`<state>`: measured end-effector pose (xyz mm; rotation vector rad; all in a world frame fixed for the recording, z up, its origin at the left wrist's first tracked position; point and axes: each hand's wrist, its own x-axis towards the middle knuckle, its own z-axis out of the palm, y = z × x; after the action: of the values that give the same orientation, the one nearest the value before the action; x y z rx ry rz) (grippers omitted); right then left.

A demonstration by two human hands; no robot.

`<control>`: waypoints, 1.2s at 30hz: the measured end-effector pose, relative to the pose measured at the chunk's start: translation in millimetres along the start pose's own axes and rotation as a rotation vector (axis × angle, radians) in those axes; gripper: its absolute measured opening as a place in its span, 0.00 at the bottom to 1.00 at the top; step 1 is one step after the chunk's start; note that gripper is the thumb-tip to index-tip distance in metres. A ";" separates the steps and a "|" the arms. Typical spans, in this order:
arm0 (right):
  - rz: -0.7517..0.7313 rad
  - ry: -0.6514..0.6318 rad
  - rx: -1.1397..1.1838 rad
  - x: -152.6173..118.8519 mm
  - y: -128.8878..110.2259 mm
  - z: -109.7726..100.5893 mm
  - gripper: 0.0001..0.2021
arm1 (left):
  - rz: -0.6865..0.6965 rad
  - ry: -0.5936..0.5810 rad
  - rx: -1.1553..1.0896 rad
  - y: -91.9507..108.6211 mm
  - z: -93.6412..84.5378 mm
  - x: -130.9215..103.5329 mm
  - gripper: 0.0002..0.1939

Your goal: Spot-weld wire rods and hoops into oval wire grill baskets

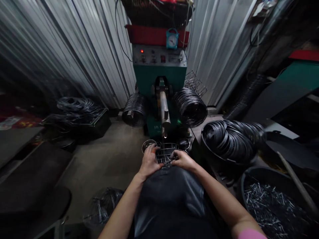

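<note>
A small round wire basket point(167, 152) is held between my two hands, just below the tip of a metal welding arm point(164, 108) on a green machine point(144, 74). My left hand point(150, 161) grips the basket's left side, its thumb along the near edge. My right hand point(183, 160) is closed with bent fingers on the basket's right side; the exact part it pinches is too small to make out. The machine's lower tip point(164, 135) shines just beyond the basket. Wire rings hang at both sides of the basket.
Wire coils point(136, 109) hang left of the machine, others point(190, 108) right of it. A tub of wire rings point(230, 139) stands at the right, nearer a bucket of short metal pieces point(274, 205). A crate with wire point(77, 121) is at the left.
</note>
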<state>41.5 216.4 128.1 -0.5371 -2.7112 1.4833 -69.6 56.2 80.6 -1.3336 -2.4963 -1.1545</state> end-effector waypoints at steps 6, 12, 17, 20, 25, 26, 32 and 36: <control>-0.088 0.347 -0.238 -6.7 4.3 27.2 0.07 | 0.007 -0.005 0.063 16.8 3.7 2.3 0.32; -0.210 0.140 -0.183 -9.7 14.0 22.9 0.11 | -0.046 -0.065 0.107 28.5 -0.9 4.7 0.32; -0.385 -0.050 -0.260 -8.9 11.4 4.2 0.13 | -0.067 -0.080 0.049 27.0 -6.8 9.3 0.32; -0.394 -0.067 -0.341 -9.1 11.1 2.6 0.15 | -0.072 -0.087 0.031 25.6 -7.8 10.4 0.32; -0.415 -0.017 -0.362 -3.6 19.3 11.0 0.14 | -0.075 -0.097 0.016 20.5 -5.5 11.3 0.33; -0.423 -0.012 -0.357 -2.0 21.1 12.4 0.13 | -0.080 -0.094 0.012 18.9 -4.9 11.8 0.33; -0.441 0.004 -0.339 9.1 26.4 14.7 0.12 | -0.120 -0.108 0.002 8.2 -2.7 19.3 0.32; -0.421 0.003 -0.361 17.7 25.6 13.7 0.11 | -0.111 -0.106 -0.011 -0.5 0.1 25.5 0.33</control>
<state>30.1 223.2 96.8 0.0410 -2.8596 0.9020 -85.7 73.4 90.4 -1.3061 -2.6737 -1.1489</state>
